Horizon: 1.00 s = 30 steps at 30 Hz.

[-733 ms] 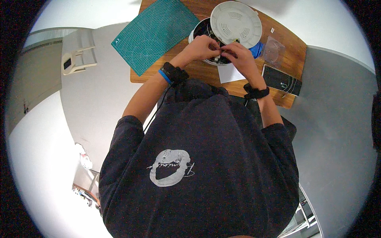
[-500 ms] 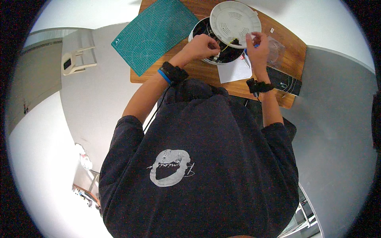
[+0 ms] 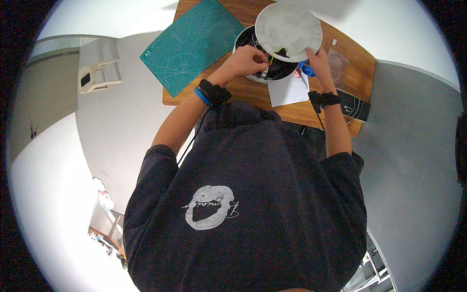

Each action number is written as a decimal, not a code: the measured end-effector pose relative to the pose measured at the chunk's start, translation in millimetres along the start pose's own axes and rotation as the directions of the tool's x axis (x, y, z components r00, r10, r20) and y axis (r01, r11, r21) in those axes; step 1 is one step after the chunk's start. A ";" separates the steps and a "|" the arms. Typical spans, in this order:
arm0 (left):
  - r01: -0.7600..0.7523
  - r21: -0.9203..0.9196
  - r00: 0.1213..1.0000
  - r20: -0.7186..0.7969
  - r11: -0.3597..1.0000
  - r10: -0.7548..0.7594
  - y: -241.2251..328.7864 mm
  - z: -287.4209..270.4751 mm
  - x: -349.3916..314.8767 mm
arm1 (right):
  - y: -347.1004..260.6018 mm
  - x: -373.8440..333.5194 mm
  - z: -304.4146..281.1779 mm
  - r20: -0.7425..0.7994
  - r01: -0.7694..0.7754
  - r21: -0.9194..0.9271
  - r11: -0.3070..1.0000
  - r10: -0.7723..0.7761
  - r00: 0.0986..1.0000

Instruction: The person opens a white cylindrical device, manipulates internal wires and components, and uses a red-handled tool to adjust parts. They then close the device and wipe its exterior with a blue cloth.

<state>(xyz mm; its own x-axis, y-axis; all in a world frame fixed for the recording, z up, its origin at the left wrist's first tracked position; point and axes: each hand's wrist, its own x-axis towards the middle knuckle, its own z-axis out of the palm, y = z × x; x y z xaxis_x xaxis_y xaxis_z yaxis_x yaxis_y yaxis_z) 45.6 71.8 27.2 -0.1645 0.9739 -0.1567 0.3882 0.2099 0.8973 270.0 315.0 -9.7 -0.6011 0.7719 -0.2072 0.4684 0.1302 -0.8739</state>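
A round white device housing (image 3: 235, 45) with a dark interior and wiring sits on the wooden table. Over its near part, my left hand (image 3: 247, 62) is closed, fingertips pinched together; what they hold, if anything, is too small to make out. Just below them lies a small pale piece (image 3: 264, 73). A yellow-green wire (image 3: 271, 60) runs beside the fingertips. My right hand (image 3: 318, 62) grips the lower right rim of a round white slotted cover (image 3: 288, 30), which is tilted above the housing and hides its far right part.
A green cutting mat (image 3: 192, 46) covers the table's left side. Near the housing lie white paper (image 3: 288, 94), a red-handled tool (image 3: 297, 74) and a blue object (image 3: 307, 69). A clear plastic bag (image 3: 338, 65) and a black box (image 3: 354, 104) are on the right of the wooden table (image 3: 258, 100).
My right hand has shifted from open-looking fingers near the cover's edge to a grip on its rim, and the cover has turned slightly. My left hand stays over the housing.
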 end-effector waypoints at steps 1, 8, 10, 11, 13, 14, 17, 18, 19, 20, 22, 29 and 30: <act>0.006 -0.020 1.000 -0.016 1.000 -0.007 -1.6 -1.1 -2.3 | -3.0 -0.5 4.2 -0.053 0.071 -0.009 0.997 -0.071 0.996; 0.078 0.009 0.997 -0.019 0.997 -0.078 -2.3 -7.2 -5.2 | -71.8 -40.4 24.4 -0.174 0.223 -0.320 0.921 -0.288 0.941; 0.055 -0.017 0.998 -0.026 0.998 -0.055 -2.3 -5.9 -5.4 | -70.3 -42.8 26.9 -0.193 0.201 -0.303 0.932 -0.266 0.944; 0.041 -0.030 0.999 -0.027 0.999 -0.042 -2.7 -5.2 -5.3 | -63.0 -41.6 28.6 -0.207 0.211 -0.283 0.936 -0.274 0.939; 0.041 -0.033 0.999 -0.034 0.999 -0.042 -3.3 -3.4 -6.0 | -58.5 -42.0 29.7 -0.213 0.216 -0.256 0.942 -0.273 0.938; 0.042 -0.034 0.998 -0.039 0.999 -0.043 -3.6 -2.6 -6.6 | -60.2 -42.9 30.2 -0.203 0.211 -0.249 0.945 -0.264 0.943; 0.061 -0.066 0.998 -0.018 0.996 -0.062 -6.4 -1.0 -5.2 | -55.5 -42.7 31.1 -0.205 0.215 -0.270 0.938 -0.274 0.940; 0.058 -0.058 0.998 -0.018 0.997 -0.059 -7.7 -0.3 -4.5 | -52.3 -42.3 30.9 -0.210 0.220 -0.284 0.933 -0.284 0.935; 0.060 -0.051 0.998 -0.021 0.997 -0.061 -9.9 0.0 -4.6 | -59.2 -43.7 30.9 -0.181 0.175 -0.280 0.944 -0.231 0.956; 0.061 -0.044 0.998 -0.023 0.997 -0.062 -10.2 -0.3 -4.9 | -73.5 -47.2 30.2 -0.152 0.130 -0.278 0.952 -0.178 0.972; 0.086 -0.051 0.996 -0.025 0.995 -0.087 -8.6 -0.4 -4.7 | -76.3 -47.3 29.3 -0.108 0.104 -0.230 0.968 -0.131 0.985; 0.110 -0.062 0.992 -0.059 0.992 -0.113 -7.3 2.5 -2.4 | -72.7 -47.9 31.1 -0.085 0.130 -0.203 0.970 -0.150 0.985; 0.127 -0.075 0.990 -0.049 0.989 -0.131 -6.6 1.8 -2.6 | -73.4 -47.8 31.1 -0.082 0.132 -0.223 0.966 -0.154 0.985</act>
<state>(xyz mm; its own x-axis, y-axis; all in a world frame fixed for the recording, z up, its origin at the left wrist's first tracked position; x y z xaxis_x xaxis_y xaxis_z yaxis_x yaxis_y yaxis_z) 45.2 68.0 20.9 -0.2587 0.9323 -0.2526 0.2950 0.3253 0.8984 244.2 249.2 50.7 -0.6111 0.7908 -0.0336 0.5171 0.3667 -0.7734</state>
